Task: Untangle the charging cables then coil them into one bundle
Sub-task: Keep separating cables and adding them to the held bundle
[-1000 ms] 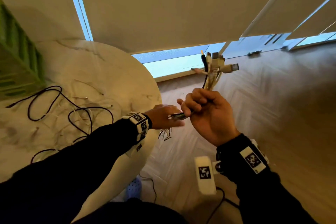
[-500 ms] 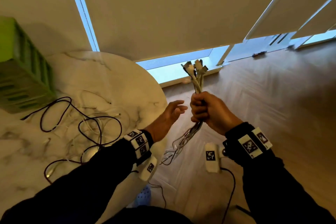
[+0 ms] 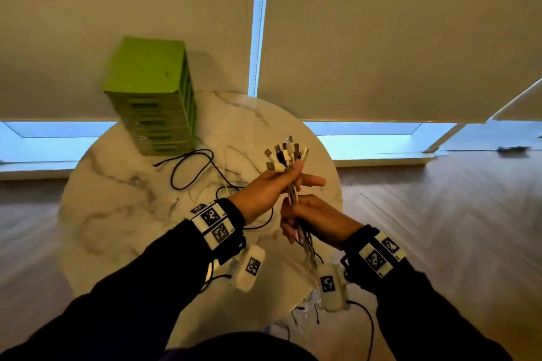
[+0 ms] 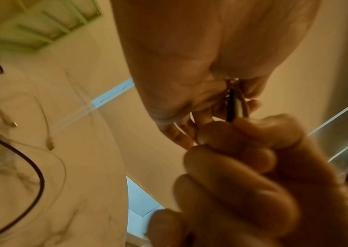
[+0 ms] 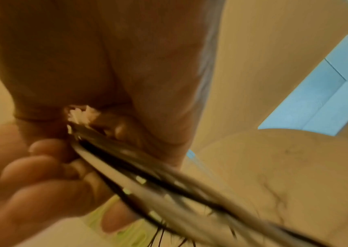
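A bundle of white and black charging cables stands upright over the round marble table, its plug ends fanned out on top. My left hand grips the bundle just below the plugs, thumb across them and index finger sticking out. My right hand grips the same bundle lower down. The loose tails hang past the table's near edge. In the left wrist view the cables run between both hands. In the right wrist view, blurred strands leave my fist.
A long black cable and some thin white ones lie looped on the table. A green drawer unit stands at the table's far left. Roller blinds hang behind it, and wooden floor lies to the right.
Both hands have moved left from above the floor to above the table. My left hand, open before, now grips the bundle under the plugs. My right hand has shifted lower on it.
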The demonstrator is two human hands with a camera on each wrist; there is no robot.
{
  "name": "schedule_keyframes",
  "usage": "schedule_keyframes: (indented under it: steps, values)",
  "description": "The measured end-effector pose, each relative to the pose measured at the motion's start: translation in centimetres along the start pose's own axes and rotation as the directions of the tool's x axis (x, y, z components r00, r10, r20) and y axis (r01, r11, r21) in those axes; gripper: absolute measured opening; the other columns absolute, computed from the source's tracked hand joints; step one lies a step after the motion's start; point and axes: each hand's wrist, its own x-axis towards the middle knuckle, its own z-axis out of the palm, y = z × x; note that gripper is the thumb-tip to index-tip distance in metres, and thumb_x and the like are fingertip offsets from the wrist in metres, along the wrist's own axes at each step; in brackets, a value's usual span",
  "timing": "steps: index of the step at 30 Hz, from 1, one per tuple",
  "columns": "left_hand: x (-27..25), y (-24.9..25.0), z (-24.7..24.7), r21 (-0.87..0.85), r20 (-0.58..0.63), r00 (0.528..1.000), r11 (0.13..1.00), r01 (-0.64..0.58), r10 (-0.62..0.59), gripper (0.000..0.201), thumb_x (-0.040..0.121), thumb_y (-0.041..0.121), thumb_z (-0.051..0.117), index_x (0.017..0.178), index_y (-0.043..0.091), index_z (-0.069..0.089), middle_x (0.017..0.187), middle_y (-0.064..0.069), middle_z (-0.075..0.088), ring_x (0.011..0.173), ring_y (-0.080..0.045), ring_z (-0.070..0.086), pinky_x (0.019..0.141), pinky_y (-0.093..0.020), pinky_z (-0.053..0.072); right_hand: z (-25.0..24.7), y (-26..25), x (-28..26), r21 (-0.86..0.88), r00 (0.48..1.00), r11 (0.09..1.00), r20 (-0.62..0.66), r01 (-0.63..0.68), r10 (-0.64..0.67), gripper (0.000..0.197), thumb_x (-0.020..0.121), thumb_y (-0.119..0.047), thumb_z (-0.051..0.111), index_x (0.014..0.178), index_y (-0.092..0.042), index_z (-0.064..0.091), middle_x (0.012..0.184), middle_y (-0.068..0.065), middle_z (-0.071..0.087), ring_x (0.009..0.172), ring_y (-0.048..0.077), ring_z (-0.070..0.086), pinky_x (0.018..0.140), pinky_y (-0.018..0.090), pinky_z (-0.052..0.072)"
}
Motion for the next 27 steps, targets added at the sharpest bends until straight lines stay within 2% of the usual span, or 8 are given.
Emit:
schedule_keyframes:
  steps: [3,6,8,11,15,21,24,27]
  values:
    - [-1.7,1.0,-1.9,-0.227,-0.057,0.998,0.974,0.003,-0.016,0.045,0.093,0.058,0.041,0.076,0.019,0.051,0.094,-0.006,0.075,0.105,-0.027,0.069,0.105,-0.043,0.047,1.3,0.8,2.7,-0.153,0.991,0.986,0.106,-0.063,0.08,0.027,0.09,-0.03,0.059,0.069,-0.016,0.07,0.081,0.011,0.073,0.083,0.022,0.066,0.089,0.036,0.051]
    - [-3.3,2.0,-4.1,-0.378,-0.093,0.995,0.926,-0.01,-0.028,0.038,0.093,0.052,0.046,0.078,0.018,0.045,0.064,0.001,0.044,0.064,-0.021,0.054,0.09,-0.046,0.053,1.2,1.5,5.0,-0.43,0.932,0.888,0.228,-0.164,0.283,0.034,0.092,-0.034,0.065,0.062,-0.02,0.07,0.071,0.003,0.073,0.072,0.016,0.065,0.08,0.03,0.05]
    - [-3.8,2.2,-5.8,-0.437,-0.135,0.991,0.898,-0.047,-0.014,0.033,0.096,0.048,0.048,0.079,0.02,0.045,0.064,0.004,0.03,0.056,-0.013,0.037,0.084,-0.041,0.047,0.6,1.4,6.7,-0.637,0.947,0.74,0.048,-0.215,0.316,0.043,0.091,-0.042,0.066,0.054,-0.019,0.062,0.061,0.005,0.068,0.058,0.014,0.06,0.068,0.028,0.048]
    - [-3.8,2.2,-7.3,-0.537,-0.282,0.959,0.823,-0.188,0.035,0.02,0.101,0.031,0.05,0.085,0.019,0.051,0.065,0.006,0.031,0.059,-0.011,0.035,0.077,-0.032,0.035,-0.1,1.0,9.1,-0.699,0.938,0.662,-0.346,-0.271,0.02,0.05,0.097,-0.041,0.058,0.053,-0.022,0.041,0.056,0.0,0.046,0.057,0.019,0.046,0.058,0.032,0.033]
    - [-2.9,1.8,-8.7,-0.552,-0.476,0.877,0.756,-0.352,0.061,0.017,0.104,0.022,0.047,0.106,0.016,0.063,0.066,0.009,0.039,0.06,-0.008,0.033,0.065,-0.027,0.029,3.5,1.3,11.1,-0.685,0.982,0.712,-0.188,-0.153,0.03,0.046,0.098,-0.043,0.055,0.058,-0.025,0.042,0.071,0.004,0.053,0.073,0.024,0.052,0.062,0.031,0.034]
    - [-2.1,0.2,-11.2,-0.407,-0.574,0.819,0.873,-0.269,-0.015,0.012,0.1,0.017,0.056,0.109,0.012,0.062,0.063,0.007,0.03,0.054,-0.007,0.029,0.055,-0.024,0.028,2.4,2.7,13.4,-0.635,0.985,0.773,0.123,-0.015,0.121,0.065,0.073,-0.087,0.047,0.074,-0.023,0.056,0.073,-0.003,0.061,0.072,0.016,0.06,0.075,0.037,0.05]
    - [-1.8,-1.1,-12.3,-0.304,-0.594,0.804,0.929,-0.211,-0.012,0.004,0.098,0.015,0.061,0.098,0.016,0.065,0.065,0.005,0.033,0.052,-0.007,0.031,0.054,-0.025,0.028,-1.1,2.7,15.5,-0.433,0.996,0.899,0.009,-0.071,0.083,0.069,0.082,-0.085,0.034,0.089,-0.024,0.065,0.091,-0.001,0.065,0.082,0.018,0.062,0.084,0.039,0.05]
    - [-1.2,-2.9,-13.1,-0.202,-0.602,0.799,0.968,-0.15,-0.002,0.006,0.093,0.025,0.067,0.097,0.02,0.067,0.062,0.008,0.036,0.051,-0.008,0.033,0.055,-0.028,0.028,-4.2,4.2,19.3,-0.521,0.987,0.848,-0.161,-0.093,0.009,0.041,0.1,-0.052,0.048,0.095,-0.017,0.07,0.105,0.007,0.07,0.094,0.025,0.066,0.089,0.043,0.052]
